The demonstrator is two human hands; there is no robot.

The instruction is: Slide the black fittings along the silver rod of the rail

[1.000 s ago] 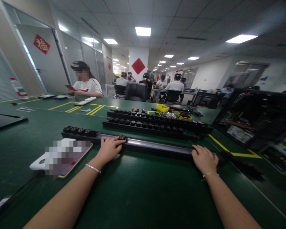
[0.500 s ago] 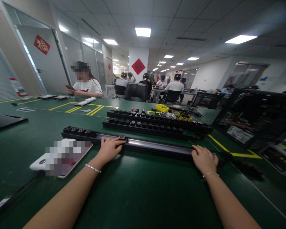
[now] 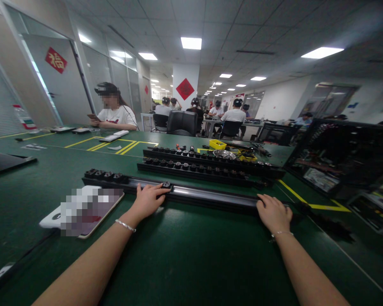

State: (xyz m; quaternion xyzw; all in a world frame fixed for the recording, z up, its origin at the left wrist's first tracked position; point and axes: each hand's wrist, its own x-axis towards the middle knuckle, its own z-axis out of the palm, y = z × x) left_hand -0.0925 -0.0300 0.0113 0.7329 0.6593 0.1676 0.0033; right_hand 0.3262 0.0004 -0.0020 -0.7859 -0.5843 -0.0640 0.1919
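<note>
My left hand [image 3: 149, 199] lies across a long black rail [image 3: 217, 197], its thumb and forefinger closed against a small black socket module [image 3: 167, 185] seated in the channel. The other fingers of that hand reach over the rail's far edge. My right hand [image 3: 273, 211] grips the rail near its right end, fingertips over the top; its thumb is hidden. A group of similar socket modules [image 3: 104, 174] sits at the rail's left end. Between them and my right hand, much of the shiny channel shows.
Two more black rails [image 3: 191, 169] filled with sockets lie behind. Left are a white device and a phone [image 3: 110, 208]. A yellow box [image 3: 217, 144] stands at the back and an open black case [image 3: 344, 157] at right. A co-worker [image 3: 115, 112] sits across the table.
The socket module has slid slightly to the right along the rail, my left hand moving with it. My right hand stays where it was on the rail.
</note>
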